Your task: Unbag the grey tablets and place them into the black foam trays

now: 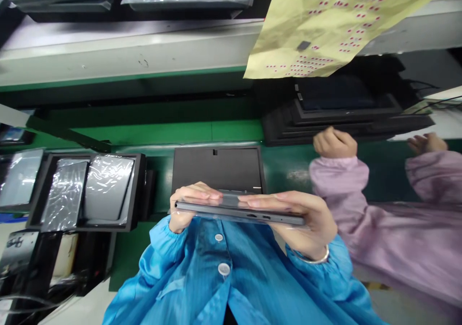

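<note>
A thin dark grey tablet (238,211) is held edge-on in front of my blue smock, its side with small ports turned toward me. Clear film seems to wrap it, showing along the lower edge. My left hand (193,202) grips one end, fingers over the far face. At the other end, my right hand (301,214) has its fingers stretched along the tablet and its palm beneath the corner. Just beyond lies a flat black tray (218,168) on the green bench, partly hidden by the tablet and my fingers.
A black box (139,195) with film-wrapped tablets stands at left. Stacked black trays (346,118) are at back right. A yellow sheet (306,36) hangs from the shelf (144,50), which bears more wrapped devices. A co-worker's pink sleeves (342,180) and hands are close on the right.
</note>
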`<action>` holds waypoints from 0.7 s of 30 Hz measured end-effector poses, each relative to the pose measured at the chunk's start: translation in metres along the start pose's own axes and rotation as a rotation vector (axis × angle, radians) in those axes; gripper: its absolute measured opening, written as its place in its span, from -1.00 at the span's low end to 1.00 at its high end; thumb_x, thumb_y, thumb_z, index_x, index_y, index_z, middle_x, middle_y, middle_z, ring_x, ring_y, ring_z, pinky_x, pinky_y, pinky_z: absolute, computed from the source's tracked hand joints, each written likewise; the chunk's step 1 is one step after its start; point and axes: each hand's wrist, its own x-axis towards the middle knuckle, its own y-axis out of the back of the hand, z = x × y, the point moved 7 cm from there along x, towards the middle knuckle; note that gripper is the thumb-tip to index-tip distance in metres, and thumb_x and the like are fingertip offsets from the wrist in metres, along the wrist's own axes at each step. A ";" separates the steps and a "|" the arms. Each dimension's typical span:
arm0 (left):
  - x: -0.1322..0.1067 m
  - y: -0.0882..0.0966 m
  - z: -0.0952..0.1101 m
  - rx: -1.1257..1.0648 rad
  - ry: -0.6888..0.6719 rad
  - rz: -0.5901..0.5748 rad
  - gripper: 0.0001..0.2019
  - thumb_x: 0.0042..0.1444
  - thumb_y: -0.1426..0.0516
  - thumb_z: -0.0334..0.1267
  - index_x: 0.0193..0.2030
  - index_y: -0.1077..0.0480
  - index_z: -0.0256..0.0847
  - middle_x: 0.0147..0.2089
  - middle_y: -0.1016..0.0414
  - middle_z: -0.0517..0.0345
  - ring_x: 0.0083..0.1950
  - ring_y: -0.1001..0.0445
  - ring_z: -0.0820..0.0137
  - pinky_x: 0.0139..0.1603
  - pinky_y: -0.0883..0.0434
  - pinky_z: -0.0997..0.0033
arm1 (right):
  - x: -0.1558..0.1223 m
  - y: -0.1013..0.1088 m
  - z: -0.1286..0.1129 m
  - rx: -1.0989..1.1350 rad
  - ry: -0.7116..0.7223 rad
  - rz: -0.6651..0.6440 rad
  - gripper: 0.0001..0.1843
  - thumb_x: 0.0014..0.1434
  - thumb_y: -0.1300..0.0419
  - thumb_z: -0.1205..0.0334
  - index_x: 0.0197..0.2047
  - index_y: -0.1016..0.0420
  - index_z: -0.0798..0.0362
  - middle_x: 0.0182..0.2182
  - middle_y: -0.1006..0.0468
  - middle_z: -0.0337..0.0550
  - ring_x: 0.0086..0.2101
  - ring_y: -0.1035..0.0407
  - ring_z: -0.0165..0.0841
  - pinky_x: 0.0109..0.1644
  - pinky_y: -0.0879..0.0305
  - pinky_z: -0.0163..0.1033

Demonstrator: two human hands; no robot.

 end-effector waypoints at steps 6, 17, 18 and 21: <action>0.010 -0.012 0.015 0.140 0.038 -0.103 -0.81 0.40 -0.20 -0.22 0.09 -0.50 -0.15 -0.04 -0.76 -0.05 -0.04 -0.75 0.15 -0.09 -0.65 0.18 | 0.015 0.009 -0.023 -0.294 -0.055 -0.234 -0.50 0.29 -0.38 0.42 0.26 -0.52 -0.06 0.02 -0.72 -0.19 -0.02 -0.65 -0.22 0.06 -0.66 -0.25; 0.040 -0.018 0.082 1.033 -0.036 -0.086 -0.26 -0.10 -0.54 -0.04 0.19 -0.38 -0.09 0.04 -0.57 -0.03 0.06 -0.61 0.13 0.07 -0.61 0.11 | 0.001 0.009 -0.030 -0.423 0.166 -0.069 -0.16 0.18 -0.25 0.68 0.40 -0.41 -0.21 -0.19 -0.60 -0.20 -0.19 -0.67 -0.23 -0.19 -0.72 -0.18; 0.035 0.001 0.083 1.085 0.026 -0.001 -0.17 -0.24 -0.58 0.01 0.18 -0.41 -0.09 0.09 -0.56 -0.05 0.13 -0.59 0.06 0.16 -0.57 0.03 | -0.001 0.013 -0.031 -0.375 0.178 -0.001 -0.15 0.14 -0.26 0.71 0.38 -0.44 -0.21 -0.22 -0.56 -0.22 -0.19 -0.66 -0.22 -0.19 -0.74 -0.15; 0.011 0.044 0.062 0.751 0.267 0.154 -0.16 -0.21 -0.56 0.06 0.21 -0.40 -0.08 0.10 -0.61 -0.04 0.09 -0.66 0.05 0.18 -0.56 0.00 | -0.004 0.017 -0.030 -0.292 0.198 0.058 -0.17 0.12 -0.25 0.74 0.33 -0.48 -0.18 -0.22 -0.51 -0.22 -0.18 -0.66 -0.21 -0.18 -0.76 -0.13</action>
